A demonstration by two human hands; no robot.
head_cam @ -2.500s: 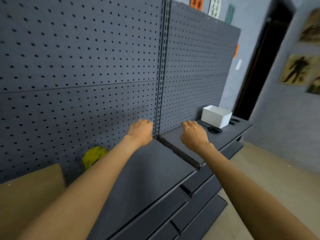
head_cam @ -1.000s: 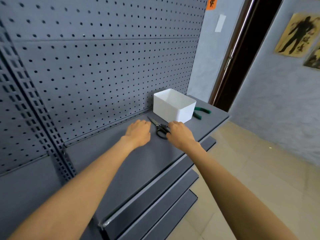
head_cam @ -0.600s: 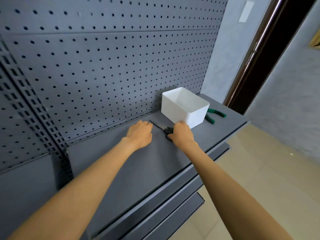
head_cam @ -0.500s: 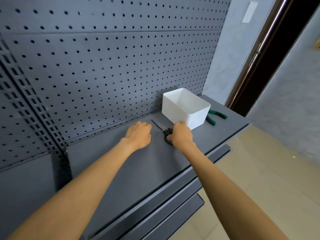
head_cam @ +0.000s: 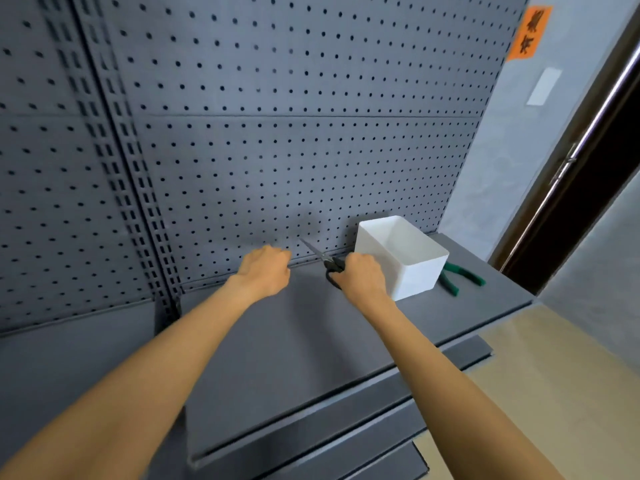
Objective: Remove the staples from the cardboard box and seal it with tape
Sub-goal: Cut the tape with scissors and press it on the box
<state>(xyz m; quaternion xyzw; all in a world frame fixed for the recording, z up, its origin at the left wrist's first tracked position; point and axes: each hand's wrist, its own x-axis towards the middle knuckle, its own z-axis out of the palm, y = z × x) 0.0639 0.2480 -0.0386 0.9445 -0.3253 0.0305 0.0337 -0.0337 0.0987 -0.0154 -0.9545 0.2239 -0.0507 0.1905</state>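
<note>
At the far left, a dark slotted upright [head_cam: 138,202] is seen dividing the grey pegboard [head_cam: 294,150] that backs the shelf [head_cam: 277,341]. The left hand [head_cam: 265,271] is held low over the shelf near the pegboard's foot, its fingers loosely curled; nothing is seen to be held in it. Just beside it, the scissors [head_cam: 323,259] are found, blades pointing up and left toward the pegboard, black handle loops partly covered by the right hand [head_cam: 362,277]. That hand is curled over the loops and appears to have taken hold of them, though the fingertips are hidden and the grip cannot be fully confirmed. Touching or just behind the right hand, a white open bin [head_cam: 401,258] stands on the shelf, and beyond it green-handled pliers [head_cam: 457,278] lie flat. The cardboard box named in the task is not in view, nor is any tape. The scissors are judged to be light, stiff and hard, with smooth metal blades that would slip and could cut; they are best taken by the handle loops, blades kept closed and pointed away. For prying staples, the pliers may be the better tool: also rigid, and best gripped by the sleeved handles, which look less slippery than bare metal.
</note>
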